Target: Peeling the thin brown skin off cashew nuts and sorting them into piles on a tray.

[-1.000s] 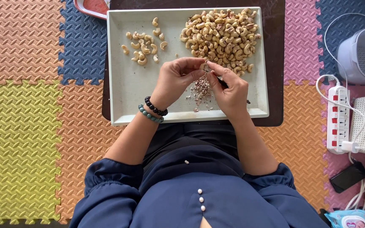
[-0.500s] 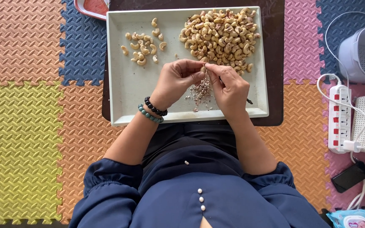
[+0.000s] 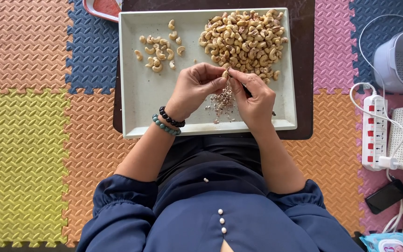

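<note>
- Head view, the hands: the left hand (image 3: pixel 196 88) and the right hand (image 3: pixel 253 99) are meeting over the middle of the pale tray (image 3: pixel 141 107), fingertips pressed together around a single cashew (image 3: pixel 225 73). The left is pinching the nut; the right is clenched about a thin dark tool whose tip is resting on it, though the tool itself is mostly hidden.
- Head view, what is changing: against the pictures from a second and half a second ago, the hands are hardly shifting. The right thumb and forefinger are closing in a touch nearer the nut, and the same cashew is staying in the grip. I judge that the skin is still being scraped off this one, not a new nut being fetched.
- Head view, the tray: a small heap of reddish skin flakes (image 3: pixel 222 100) is lying directly beneath the fingertips, looking much as it did earlier. The large pile of unpeeled cashews (image 3: pixel 243 39) is sitting at the far right of the tray, and the small group of clean cashews (image 3: pixel 157 49) at the far left, both unchanged.
- Head view, surroundings: the tray is resting on a dark surface (image 3: pixel 304 70) over coloured foam floor mats (image 3: pixel 29 140); a white power strip (image 3: pixel 373 133) is lying to the right.
</note>
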